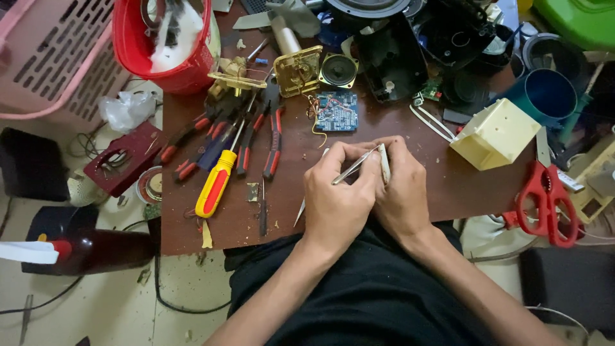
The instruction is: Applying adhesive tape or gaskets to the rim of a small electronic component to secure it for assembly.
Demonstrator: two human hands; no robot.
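Observation:
My left hand (336, 195) pinches a thin pair of metal tweezers (354, 168), its tip aimed up and right. My right hand (402, 186) presses against the left and grips a small pale strip-shaped part (384, 163) upright between thumb and finger. Both hands rest at the near edge of a brown wooden table (442, 186), above my black clothing. A blue circuit board (336, 110) with thin wires lies just beyond the hands.
Red-handled pliers (274, 138) and a yellow-and-red screwdriver (216, 182) lie to the left. A small speaker (338, 70), a brass part (298, 69) and black housings sit at the back. A cream plastic box (494, 134) and red scissors (548, 202) are at the right; a red basket (168, 48) is at the back left.

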